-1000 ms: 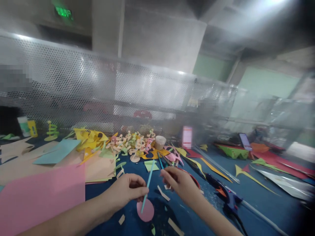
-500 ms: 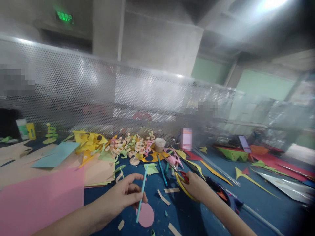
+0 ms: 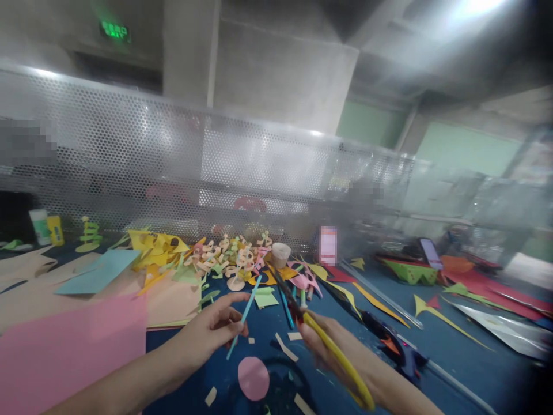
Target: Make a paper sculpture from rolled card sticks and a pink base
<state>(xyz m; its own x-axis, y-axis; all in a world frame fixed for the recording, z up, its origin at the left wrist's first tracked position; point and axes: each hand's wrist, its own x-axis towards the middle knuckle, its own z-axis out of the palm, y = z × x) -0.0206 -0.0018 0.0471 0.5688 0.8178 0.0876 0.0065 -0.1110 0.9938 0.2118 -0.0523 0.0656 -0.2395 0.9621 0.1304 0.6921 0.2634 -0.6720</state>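
My left hand (image 3: 216, 331) pinches a thin blue paper stick (image 3: 244, 315), which slants up to the right above the blue table (image 3: 436, 346). My right hand (image 3: 332, 346) grips a pair of yellow-handled scissors (image 3: 332, 351); their blades point up and left towards the stick's upper end. A pink paper circle (image 3: 253, 377) lies on the table just below both hands.
A large pink sheet (image 3: 69, 351) and tan sheets lie at the left. A heap of small paper cut-outs (image 3: 224, 256) and a small cup (image 3: 280, 253) sit behind the hands. A glue gun (image 3: 391, 343) lies to the right. A perforated metal screen (image 3: 173, 167) backs the table.
My right hand reached to the scissors on the table, picked them up and brought them towards the stick. My left hand kept hold of the blue stick and tilted it.
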